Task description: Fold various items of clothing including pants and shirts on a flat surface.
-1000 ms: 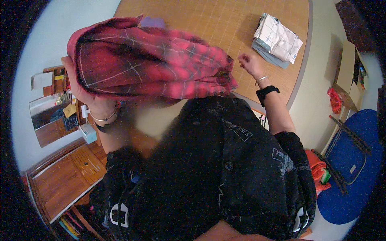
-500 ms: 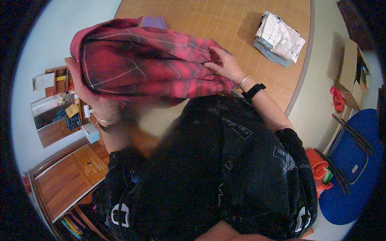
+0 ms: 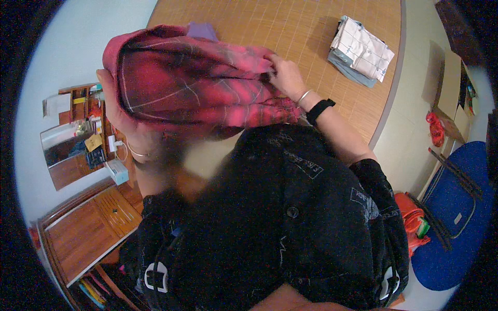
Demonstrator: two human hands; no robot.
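A red and black plaid shirt (image 3: 176, 78) is stretched between my two hands, raised in front of my body. My left hand (image 3: 114, 101) grips its dark-edged left end from outside, its fingers partly hidden by the cloth. At the shirt's right end, my right hand (image 3: 286, 75) is closed on the bunched fabric, thumb and fingers pinching a fold. Behind the shirt, a bit of purple cloth (image 3: 202, 32) shows on the mat. Farther right lies a stack of folded clothes (image 3: 363, 49), white check on top of grey-blue.
The clothes lie on a tan bamboo mat (image 3: 275, 26) with a grey border. On the left are a wooden cabinet (image 3: 88, 228), a mirror (image 3: 65, 155) and a tissue box (image 3: 116, 171). A folded blue chair (image 3: 451, 249), red bags (image 3: 412, 217) and a cardboard box (image 3: 450, 85) stand right.
The shirt's left end and my left hand have shifted slightly right. My right hand has turned and its fingers have closed tighter on the cloth.
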